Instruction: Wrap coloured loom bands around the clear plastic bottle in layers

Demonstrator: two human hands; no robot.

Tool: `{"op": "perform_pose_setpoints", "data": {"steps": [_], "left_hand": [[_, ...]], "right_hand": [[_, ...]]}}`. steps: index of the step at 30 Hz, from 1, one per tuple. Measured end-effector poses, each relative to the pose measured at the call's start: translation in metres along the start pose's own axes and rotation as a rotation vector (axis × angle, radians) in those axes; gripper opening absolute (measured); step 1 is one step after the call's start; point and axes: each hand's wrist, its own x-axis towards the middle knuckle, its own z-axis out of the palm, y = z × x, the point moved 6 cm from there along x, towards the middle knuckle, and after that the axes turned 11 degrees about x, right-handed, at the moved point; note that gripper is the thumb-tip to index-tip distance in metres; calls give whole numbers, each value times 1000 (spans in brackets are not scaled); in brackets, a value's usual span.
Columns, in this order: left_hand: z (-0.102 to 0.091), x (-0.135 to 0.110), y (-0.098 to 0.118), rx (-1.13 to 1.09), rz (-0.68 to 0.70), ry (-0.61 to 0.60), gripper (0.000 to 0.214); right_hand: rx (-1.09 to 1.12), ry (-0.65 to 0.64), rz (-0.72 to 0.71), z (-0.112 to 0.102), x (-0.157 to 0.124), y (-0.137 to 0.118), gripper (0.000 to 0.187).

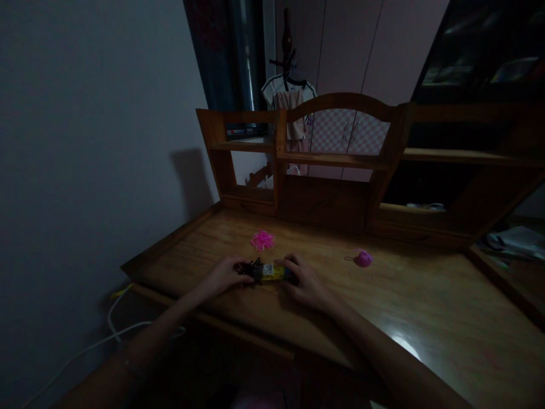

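1. Packet [272, 272], yellow with a pale label, lies level between the two hands, at or just above the desk [409, 295], near its front edge; whether it touches the wood, I cannot tell.
2. Left hand [230, 272] is at the packet's left end. Its thumb and fingers are narrow, closed about a bunch of dark sticks [258, 263]; whether they also grip the packet, I cannot tell.
3. Some sticks poke out above and below, right beside the packet's end.
4. Right hand [304, 284] holds the packet's other end, which looks dark blue, with the thumb on the near side and the fingers curled over the far side.
5. Pink bits [262, 240] lie in a loose heap on the desk, just beyond the packet.
6. Purple cup [363, 259], or something cup-like, sits farther right, well apart from the hands, with a thin loop beside it.
7. Wooden shelf [334, 161] stands along the desk's far edge.
8. White cord [111, 318] hangs off the left corner.
9. Beyond the shelf, a shirt [275, 88] hangs on a dark stand [286, 37] before a pale wardrobe [343, 51].
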Motion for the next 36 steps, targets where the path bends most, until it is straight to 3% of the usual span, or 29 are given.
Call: {"op": "perform_pose_setpoints", "data": {"steps": [5,10,17,22,24,29,33,36], "left_hand": [[-5,6,10,-116,-12,44,42],[-20,12,31,-176,85,73,35],[-39,15,57,12,102,51,29],[-47,18,81,58,273,63,26],[-48,23,84,62,269,60,25],[-52,31,90,163,205,155,21],[-52,30,103,190,242,245,15],[-49,30,111,207,266,235,11]], "right_hand": [[87,44,48,-5,0,2,53],[194,119,113,-14,1,3,46],[371,200,150,-20,1,12,42],[462,217,188,-21,4,21,46],[508,216,213,-21,4,22,47],[641,228,270,-22,3,19,51],[712,245,331,-23,2,17,51],[785,242,361,-22,1,19,52]]}}
